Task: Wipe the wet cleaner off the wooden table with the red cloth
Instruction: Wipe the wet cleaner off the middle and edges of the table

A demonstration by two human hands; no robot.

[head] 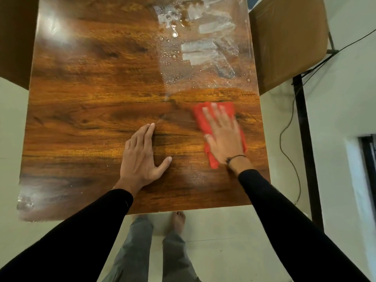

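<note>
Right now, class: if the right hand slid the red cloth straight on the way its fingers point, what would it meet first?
The right hand, flat on the red cloth, would probably cross a strip of wiped-looking table, then reach the wet cleaner.

a plain indoor room, maybe home or office: wooden table [91, 102], brown chair [289, 41], pale tiled floor [234, 241], trailing cable [289, 139].
</note>
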